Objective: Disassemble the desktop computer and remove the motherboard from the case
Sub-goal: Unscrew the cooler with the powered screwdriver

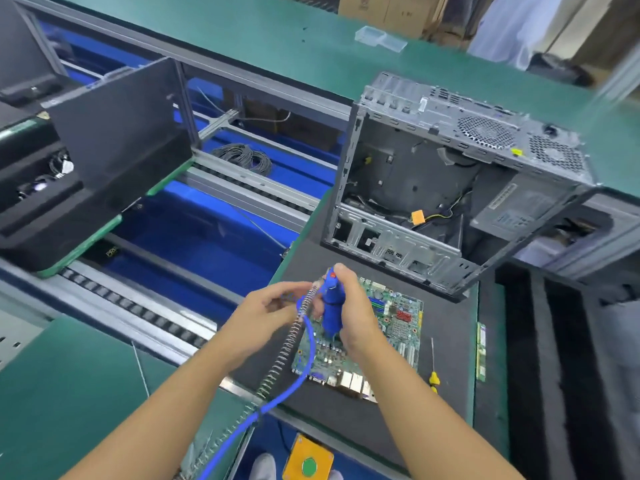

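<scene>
A green motherboard point(394, 327) lies flat on a black foam mat point(446, 341), outside the case. The grey metal computer case point(450, 174) stands open behind it, with loose cables and a power supply inside. My right hand point(356, 317) grips a blue powered screwdriver point(332, 306), held upright with its tip down over the board. My left hand point(266, 317) pinches the tool's blue cable and spring sleeve point(287, 344) just left of the tool's body.
A yellow-handled screwdriver point(433, 372) lies on the mat right of the board. A conveyor with blue bins point(194, 230) runs to the left, carrying a black panel point(114, 133). A clear plastic box point(379, 38) sits on the far green bench. Black foam trays point(554, 358) stand at right.
</scene>
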Motion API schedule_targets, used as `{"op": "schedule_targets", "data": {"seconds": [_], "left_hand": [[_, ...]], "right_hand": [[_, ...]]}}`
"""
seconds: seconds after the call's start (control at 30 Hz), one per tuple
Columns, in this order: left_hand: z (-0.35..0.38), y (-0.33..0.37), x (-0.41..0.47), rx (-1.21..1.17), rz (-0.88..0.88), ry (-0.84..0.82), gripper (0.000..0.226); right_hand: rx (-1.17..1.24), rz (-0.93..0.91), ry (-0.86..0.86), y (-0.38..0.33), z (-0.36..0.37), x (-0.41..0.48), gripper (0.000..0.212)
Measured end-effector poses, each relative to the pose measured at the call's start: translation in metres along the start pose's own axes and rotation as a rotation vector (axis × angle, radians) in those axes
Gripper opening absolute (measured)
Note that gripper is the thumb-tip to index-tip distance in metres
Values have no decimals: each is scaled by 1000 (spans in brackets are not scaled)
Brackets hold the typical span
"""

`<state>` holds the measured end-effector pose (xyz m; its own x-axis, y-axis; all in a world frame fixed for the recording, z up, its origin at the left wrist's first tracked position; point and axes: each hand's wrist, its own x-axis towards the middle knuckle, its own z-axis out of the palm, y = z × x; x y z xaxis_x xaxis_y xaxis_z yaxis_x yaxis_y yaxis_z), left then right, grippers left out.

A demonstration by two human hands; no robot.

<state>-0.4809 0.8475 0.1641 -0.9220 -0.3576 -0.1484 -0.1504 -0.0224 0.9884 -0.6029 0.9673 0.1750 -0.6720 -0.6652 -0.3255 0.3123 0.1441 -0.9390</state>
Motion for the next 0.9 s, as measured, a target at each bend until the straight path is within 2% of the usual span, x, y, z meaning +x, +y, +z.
{"op": "schedule_targets", "data": {"seconds": [0.13,0.23,0.33,0.4,0.53,0.6,0.9], "left_hand": [[17,-32,30,193,-131,-8,21],[24,-58,44,284,-166,-2,20],[30,-76,53,368,-158,49,20],[33,-84,58,451,-111,13,31],[37,-88,69,549,3,-171,77],[40,-91,76,576,27,-185,89],[39,-105,86,399,-74,-215,93]], "right_hand": [[44,-85,94,-4,-43,8,49],[153,-220,-8,-8,-57,14,53],[275,-257,-47,-10,-58,19,50],[353,-255,-48,-10,-57,22,49],[383,-253,-19,-11,-56,34,53],[383,-255,1,-11,-56,43,51],[418,-174,-1,8,-53,70,54]]}}
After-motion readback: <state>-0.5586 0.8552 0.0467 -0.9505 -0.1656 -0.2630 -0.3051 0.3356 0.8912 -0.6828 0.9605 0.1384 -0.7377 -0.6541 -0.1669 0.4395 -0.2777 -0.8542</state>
